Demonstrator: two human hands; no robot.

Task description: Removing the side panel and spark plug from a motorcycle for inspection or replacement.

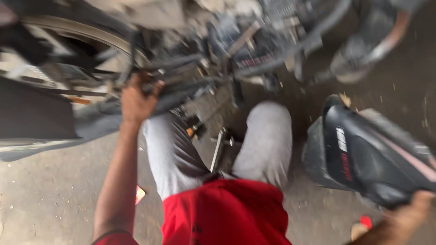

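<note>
At the lower right edge of the view, the right hand kept its grip closed on the rear end of a black body panel, whose long axis ran up and to the left from that grip toward the grey-trousered knees. Well apart to the left, the left hand gripped a dark frame bar of the motorcycle, beside the rear wheel, above the concrete floor. Motion blur hid finer detail.

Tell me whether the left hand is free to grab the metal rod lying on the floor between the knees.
Probably not as things stand: the left hand is gripping a part of the motorcycle, so it would have to let go first. The rod itself lies uncovered.
</note>
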